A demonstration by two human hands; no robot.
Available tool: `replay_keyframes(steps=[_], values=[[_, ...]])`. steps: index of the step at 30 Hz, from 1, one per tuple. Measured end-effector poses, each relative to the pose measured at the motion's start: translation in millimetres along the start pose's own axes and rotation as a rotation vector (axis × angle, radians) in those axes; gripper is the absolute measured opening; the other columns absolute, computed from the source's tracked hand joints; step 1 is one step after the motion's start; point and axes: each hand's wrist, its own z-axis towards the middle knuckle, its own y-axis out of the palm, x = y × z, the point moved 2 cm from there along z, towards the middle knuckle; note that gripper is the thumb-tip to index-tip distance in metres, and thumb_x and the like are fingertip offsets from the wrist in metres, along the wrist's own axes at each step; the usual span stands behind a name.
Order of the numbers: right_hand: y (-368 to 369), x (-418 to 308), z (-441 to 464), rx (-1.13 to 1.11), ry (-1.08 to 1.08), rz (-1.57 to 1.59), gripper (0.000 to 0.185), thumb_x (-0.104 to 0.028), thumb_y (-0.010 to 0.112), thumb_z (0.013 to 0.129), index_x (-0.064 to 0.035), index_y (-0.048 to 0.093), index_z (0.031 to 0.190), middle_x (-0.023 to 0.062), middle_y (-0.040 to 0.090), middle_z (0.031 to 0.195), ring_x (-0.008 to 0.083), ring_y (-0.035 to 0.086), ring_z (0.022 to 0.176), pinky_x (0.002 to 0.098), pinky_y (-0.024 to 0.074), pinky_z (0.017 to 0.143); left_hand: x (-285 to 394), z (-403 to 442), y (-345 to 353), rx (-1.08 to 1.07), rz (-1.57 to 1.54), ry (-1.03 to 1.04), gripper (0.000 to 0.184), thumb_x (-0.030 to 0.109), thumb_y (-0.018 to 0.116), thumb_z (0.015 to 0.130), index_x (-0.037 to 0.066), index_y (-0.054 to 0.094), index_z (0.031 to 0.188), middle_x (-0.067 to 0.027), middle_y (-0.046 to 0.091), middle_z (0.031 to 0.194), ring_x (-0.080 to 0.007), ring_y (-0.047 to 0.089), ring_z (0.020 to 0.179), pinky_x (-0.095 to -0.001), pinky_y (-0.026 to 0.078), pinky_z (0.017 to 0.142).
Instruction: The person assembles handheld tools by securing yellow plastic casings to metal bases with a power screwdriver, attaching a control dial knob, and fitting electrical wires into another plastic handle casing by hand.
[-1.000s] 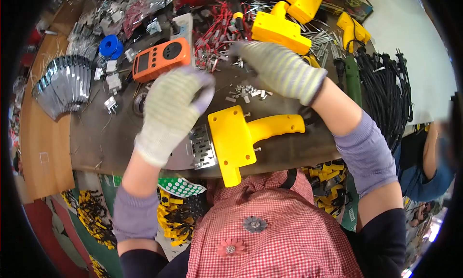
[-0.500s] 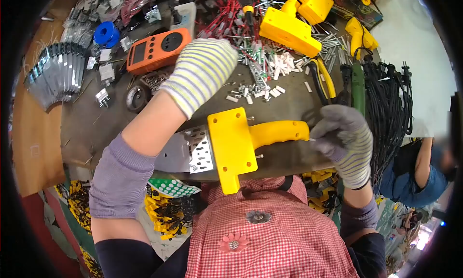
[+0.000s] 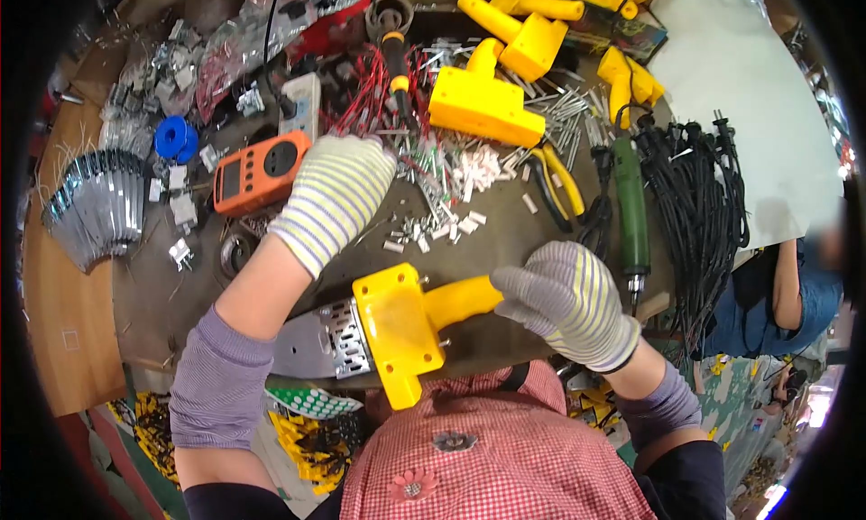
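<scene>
nearest the checked apron (image 3: 505, 448), the yellow pistol-grip housing (image 3: 397, 326) lies on the workbench (image 3: 149, 308) close to its front edge, perforated metal guard (image 3: 345, 340) to the left; a careless pull on the handle (image 3: 462, 302) could tip it over that edge. two screws (image 3: 444, 343) stick out of its far and right sides and might snag a glove or work loose. the right hand (image 3: 577, 303) has its fingers bent together at the handle's end; whether they grip it or something small, i cannot tell. farther off, the left hand (image 3: 336, 195) is curled in, its fingertips hidden, near the red wires (image 3: 365, 92); knitted fingers could catch a strand and drag others along, or sweep the loose white pieces (image 3: 478, 170) beside the pliers (image 3: 561, 188) out of reach.
</scene>
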Motion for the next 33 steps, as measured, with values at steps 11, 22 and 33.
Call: replay_keyframes(steps=[11, 22, 33], values=[[-6.0, 3.5, -37.2, 0.070, -0.210, -0.161, 0.031, -0.018, 0.070, 0.072, -0.0116, 0.074, 0.102, 0.0059, 0.071, 0.105, 0.0213, 0.065, 0.092, 0.0326, 0.0558, 0.068, 71.1, -26.3, -63.0, 0.230, -0.948, 0.326, 0.017, 0.014, 0.074, 0.081, 0.008, 0.069, 0.096, -0.0099, 0.068, 0.092, -0.0314, 0.067, 0.087, -0.0407, 0.053, 0.077], [-43.1, 57.0, -82.3, 0.374, 0.602, -0.412, 0.050, -0.004, 0.074, 0.080, -0.0057, 0.061, 0.128, 0.0177, 0.059, 0.126, 0.0377, 0.058, 0.116, 0.0452, 0.0483, 0.100, 88.6, -22.4, -77.4, 0.137, -0.780, 0.488, 0.020, 0.015, 0.074, 0.082, 0.009, 0.068, 0.101, -0.0092, 0.069, 0.096, -0.0319, 0.066, 0.092, -0.0420, 0.052, 0.084], [-35.9, 74.5, -92.4, 0.323, 0.728, -0.395, 0.057, -0.006, 0.076, 0.079, -0.0065, 0.056, 0.132, 0.0189, 0.055, 0.130, 0.0392, 0.054, 0.122, 0.0478, 0.0469, 0.103, 80.7, -28.6, -73.0, 0.021, -1.149, 0.360, 0.027, 0.002, 0.068, 0.079, 0.004, 0.073, 0.106, -0.0116, 0.072, 0.100, -0.0297, 0.070, 0.097, -0.0389, 0.055, 0.089]])
